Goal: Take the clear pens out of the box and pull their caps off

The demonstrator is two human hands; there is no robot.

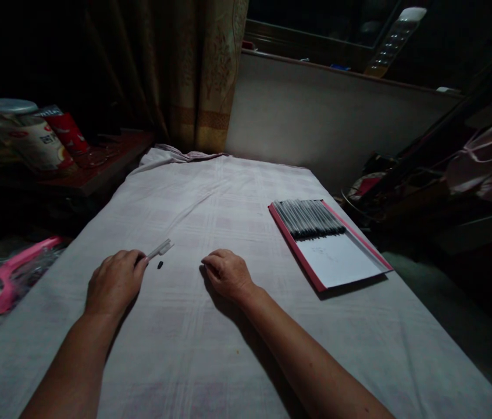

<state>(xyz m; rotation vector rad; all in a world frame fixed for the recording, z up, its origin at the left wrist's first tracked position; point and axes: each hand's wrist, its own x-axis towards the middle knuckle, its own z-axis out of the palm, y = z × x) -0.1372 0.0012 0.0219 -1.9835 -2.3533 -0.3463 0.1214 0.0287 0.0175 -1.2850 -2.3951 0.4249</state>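
Pens (309, 219) already rowed in red box (297, 250) — clear pen part (159, 249) pinched in left hand (115, 279), small black piece (160, 265) left loose; right hand (227, 272) curled, grip's contents hidden.

passable: between plastic (160, 249) and right hand (227, 271) | obstacles: black piece (160, 265) left, pink box (299, 250) right

Two jars (39, 139) are standing on a side table (135, 141), a red container (70, 132) sitting beside them. A curtain (213, 70) is hanging nearby. A bottle (393, 46) is standing on a ledge (285, 57); pink cloth (485, 154) is hanging at right.
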